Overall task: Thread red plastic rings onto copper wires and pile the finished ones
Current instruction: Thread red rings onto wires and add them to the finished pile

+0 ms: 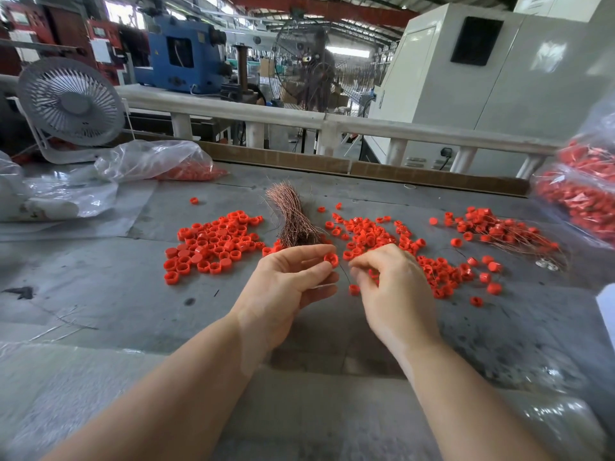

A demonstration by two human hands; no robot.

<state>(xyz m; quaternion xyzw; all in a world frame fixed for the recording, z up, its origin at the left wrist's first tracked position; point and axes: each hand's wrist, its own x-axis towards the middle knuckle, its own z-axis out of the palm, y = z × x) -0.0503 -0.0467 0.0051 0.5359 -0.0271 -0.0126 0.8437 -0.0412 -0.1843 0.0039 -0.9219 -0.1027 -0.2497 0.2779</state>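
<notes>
1. At the table's (pixel 100 294) far left corner stands a small white fan (pixel 70 106), and beside it lies a clear plastic bag (pixel 156 161) with red rings showing through.
2. Left of the middle sits a heap of loose red rings (pixel 209 242), most with the open side up.
3. Near the centre a bundle of copper wires (pixel 293 217) lies on end toward the far edge, its near tips just beyond the hands.
4. The left hand (pixel 286 287) is raised above the table, thumb and forefinger pinching a single red ring (pixel 331 259); the other fingers lie loosely spread.
5. A thin wire (pixel 344 274) runs down from that ring between the hands.
6. The right hand (pixel 392 287) has its fingers curled, tips close to the wire; whether they hold it, I cannot tell.
7. Behind it more loose rings (pixel 372 234) are scattered.
8. Toward the right edge lies the pile of finished ones (pixel 499 231), rings on wires.
9. At the right edge, bulging bags (pixel 579 194) hold more of them.
</notes>
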